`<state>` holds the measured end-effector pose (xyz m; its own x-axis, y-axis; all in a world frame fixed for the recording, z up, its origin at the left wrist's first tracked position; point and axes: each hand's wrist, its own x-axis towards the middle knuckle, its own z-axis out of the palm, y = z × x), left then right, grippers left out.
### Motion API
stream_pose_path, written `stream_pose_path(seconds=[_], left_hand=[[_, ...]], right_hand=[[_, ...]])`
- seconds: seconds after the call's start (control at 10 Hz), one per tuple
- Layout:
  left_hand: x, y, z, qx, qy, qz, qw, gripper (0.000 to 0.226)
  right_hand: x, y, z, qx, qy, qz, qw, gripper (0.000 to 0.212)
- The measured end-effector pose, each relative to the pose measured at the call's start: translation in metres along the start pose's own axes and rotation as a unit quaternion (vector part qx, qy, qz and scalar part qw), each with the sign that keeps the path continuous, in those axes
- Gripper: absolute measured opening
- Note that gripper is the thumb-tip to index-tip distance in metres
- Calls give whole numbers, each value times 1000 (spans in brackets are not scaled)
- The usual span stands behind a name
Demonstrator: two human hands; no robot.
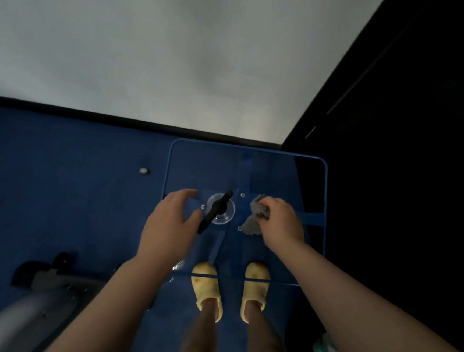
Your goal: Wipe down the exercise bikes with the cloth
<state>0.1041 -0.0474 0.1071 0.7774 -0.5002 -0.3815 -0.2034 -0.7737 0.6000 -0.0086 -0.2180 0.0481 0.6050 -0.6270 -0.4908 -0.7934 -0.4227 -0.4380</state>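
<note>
Dim room, blue floor (54,202), clear glass surface (317,183) under my hands.

My right hand (282,225) is clamped on the grey cloth (253,220); my left hand (169,226) hovers spread, fingers apart, beside a black lever (214,212). An exercise bike's base (45,280) sits lower left.
</note>
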Motion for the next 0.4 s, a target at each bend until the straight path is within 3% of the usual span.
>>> stream_pose_path(seconds=[0.2,0.4], left_hand=[[23,-9,17,-8,4,-23,1000,38],[24,-4,9,-21,17,-19,999,36]], right_hand=[[31,6,37,-44,-35,-2,998,27],[27,5,24,-47,-44,-10,998,33]])
